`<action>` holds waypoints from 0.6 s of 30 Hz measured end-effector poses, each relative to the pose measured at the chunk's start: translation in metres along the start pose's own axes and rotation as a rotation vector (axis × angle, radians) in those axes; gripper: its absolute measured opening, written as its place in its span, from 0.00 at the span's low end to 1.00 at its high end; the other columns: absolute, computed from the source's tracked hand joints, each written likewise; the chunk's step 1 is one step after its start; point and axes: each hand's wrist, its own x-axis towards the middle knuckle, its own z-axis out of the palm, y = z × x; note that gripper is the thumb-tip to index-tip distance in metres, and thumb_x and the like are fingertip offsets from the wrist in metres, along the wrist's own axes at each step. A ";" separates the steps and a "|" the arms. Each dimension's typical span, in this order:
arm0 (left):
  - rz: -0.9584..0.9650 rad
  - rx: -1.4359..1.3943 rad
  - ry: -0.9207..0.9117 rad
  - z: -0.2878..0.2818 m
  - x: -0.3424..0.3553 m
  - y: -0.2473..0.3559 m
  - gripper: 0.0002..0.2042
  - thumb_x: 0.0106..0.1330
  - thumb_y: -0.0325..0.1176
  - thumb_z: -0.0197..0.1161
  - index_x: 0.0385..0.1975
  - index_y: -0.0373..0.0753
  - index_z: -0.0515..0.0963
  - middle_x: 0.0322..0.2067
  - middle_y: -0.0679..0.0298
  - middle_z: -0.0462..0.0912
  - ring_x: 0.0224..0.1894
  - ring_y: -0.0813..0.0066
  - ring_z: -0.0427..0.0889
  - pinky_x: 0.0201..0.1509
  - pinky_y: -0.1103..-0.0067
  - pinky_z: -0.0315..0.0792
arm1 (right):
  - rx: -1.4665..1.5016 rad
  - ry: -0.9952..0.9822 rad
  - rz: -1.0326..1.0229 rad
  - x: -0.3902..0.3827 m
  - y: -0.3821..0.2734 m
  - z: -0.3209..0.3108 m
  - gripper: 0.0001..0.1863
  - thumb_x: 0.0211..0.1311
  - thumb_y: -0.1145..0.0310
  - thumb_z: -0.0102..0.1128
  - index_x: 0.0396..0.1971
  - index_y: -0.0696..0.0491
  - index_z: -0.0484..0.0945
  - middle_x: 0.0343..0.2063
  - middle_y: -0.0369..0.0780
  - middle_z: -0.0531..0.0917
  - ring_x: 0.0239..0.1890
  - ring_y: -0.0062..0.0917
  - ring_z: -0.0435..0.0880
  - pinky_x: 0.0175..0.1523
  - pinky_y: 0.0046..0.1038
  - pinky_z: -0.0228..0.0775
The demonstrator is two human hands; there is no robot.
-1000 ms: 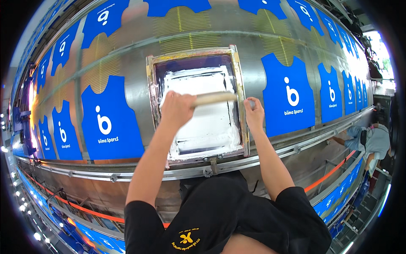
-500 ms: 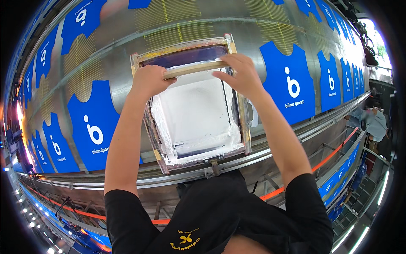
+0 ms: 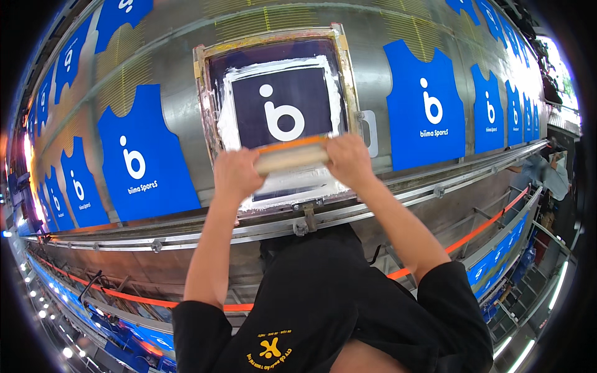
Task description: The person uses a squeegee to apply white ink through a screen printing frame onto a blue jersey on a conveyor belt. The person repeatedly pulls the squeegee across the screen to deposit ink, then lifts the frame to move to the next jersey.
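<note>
My left hand and my right hand are both closed on the ends of a squeegee with a pale wooden handle and an orange blade. It spans the lower part of a screen printing frame with taped, ink-stained edges. Above the blade, a white logo shows in a dark panel, bordered by thick white ink. The frame's lower interior is partly hidden by the squeegee. A pale metal bracket juts from the frame's right side.
Blue cut garment panels with white prints lie along the long metal table on both sides. A metal rail runs along the near edge, with an orange bar beyond it. Another person bends at the far right.
My right hand has joined my left on the squeegee. Both have drawn it down from the frame's top toward me, and the white ink covering the middle has given way to the dark panel and logo.
</note>
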 end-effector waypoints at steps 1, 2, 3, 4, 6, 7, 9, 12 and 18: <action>0.008 -0.045 0.029 0.008 -0.023 0.007 0.19 0.49 0.44 0.80 0.40 0.46 0.90 0.38 0.62 0.91 0.40 0.55 0.87 0.47 0.62 0.77 | 0.019 0.011 0.006 -0.023 -0.010 0.000 0.17 0.42 0.72 0.76 0.36 0.50 0.84 0.35 0.38 0.85 0.40 0.38 0.83 0.49 0.41 0.74; 0.021 -0.078 0.071 0.015 -0.041 0.014 0.19 0.48 0.42 0.81 0.40 0.44 0.89 0.39 0.62 0.91 0.40 0.56 0.87 0.47 0.63 0.76 | 0.012 0.027 -0.011 -0.041 -0.019 -0.001 0.18 0.42 0.71 0.77 0.36 0.50 0.82 0.34 0.38 0.84 0.40 0.37 0.83 0.49 0.40 0.72; 0.042 -0.093 0.115 0.018 -0.056 0.019 0.19 0.48 0.43 0.81 0.39 0.43 0.89 0.38 0.62 0.91 0.40 0.56 0.87 0.48 0.63 0.76 | 0.016 0.066 -0.026 -0.055 -0.028 -0.003 0.19 0.42 0.69 0.78 0.36 0.50 0.81 0.32 0.37 0.83 0.40 0.36 0.82 0.49 0.39 0.71; 0.064 -0.108 0.163 0.020 -0.065 0.023 0.19 0.48 0.44 0.81 0.38 0.42 0.89 0.36 0.62 0.91 0.39 0.56 0.87 0.48 0.63 0.76 | 0.017 0.058 -0.034 -0.062 -0.033 -0.005 0.18 0.43 0.69 0.78 0.36 0.50 0.81 0.32 0.37 0.83 0.40 0.35 0.82 0.49 0.39 0.71; 0.091 -0.107 0.146 0.013 -0.066 0.022 0.18 0.50 0.47 0.81 0.35 0.42 0.89 0.34 0.62 0.90 0.38 0.57 0.88 0.47 0.63 0.76 | 0.017 0.070 -0.047 -0.064 -0.038 -0.012 0.17 0.44 0.68 0.78 0.36 0.50 0.82 0.31 0.37 0.83 0.39 0.35 0.83 0.49 0.38 0.71; 0.089 -0.090 0.079 0.006 -0.060 0.020 0.18 0.51 0.49 0.81 0.34 0.44 0.89 0.32 0.62 0.90 0.38 0.57 0.88 0.46 0.62 0.77 | 0.033 0.051 -0.047 -0.056 -0.036 -0.015 0.17 0.44 0.67 0.79 0.35 0.50 0.82 0.31 0.37 0.83 0.39 0.35 0.83 0.49 0.38 0.71; 0.075 -0.042 -0.025 -0.014 -0.044 0.013 0.17 0.54 0.53 0.79 0.32 0.47 0.89 0.29 0.62 0.89 0.36 0.56 0.89 0.43 0.62 0.79 | 0.067 0.002 -0.040 -0.035 -0.029 -0.026 0.16 0.44 0.66 0.80 0.33 0.49 0.82 0.31 0.36 0.83 0.39 0.35 0.83 0.49 0.38 0.71; 0.047 -0.002 -0.068 -0.046 0.021 -0.006 0.20 0.57 0.61 0.75 0.29 0.49 0.89 0.26 0.61 0.89 0.33 0.54 0.89 0.38 0.60 0.80 | -0.017 0.078 -0.016 0.027 -0.007 -0.033 0.13 0.48 0.64 0.81 0.33 0.47 0.85 0.29 0.36 0.85 0.38 0.36 0.85 0.48 0.40 0.72; -0.035 0.057 -0.085 -0.088 0.165 -0.040 0.25 0.57 0.67 0.73 0.29 0.48 0.91 0.28 0.59 0.90 0.35 0.53 0.91 0.42 0.60 0.83 | -0.089 -0.066 0.095 0.172 0.047 -0.041 0.14 0.56 0.57 0.80 0.34 0.50 0.87 0.30 0.40 0.86 0.38 0.39 0.86 0.50 0.40 0.73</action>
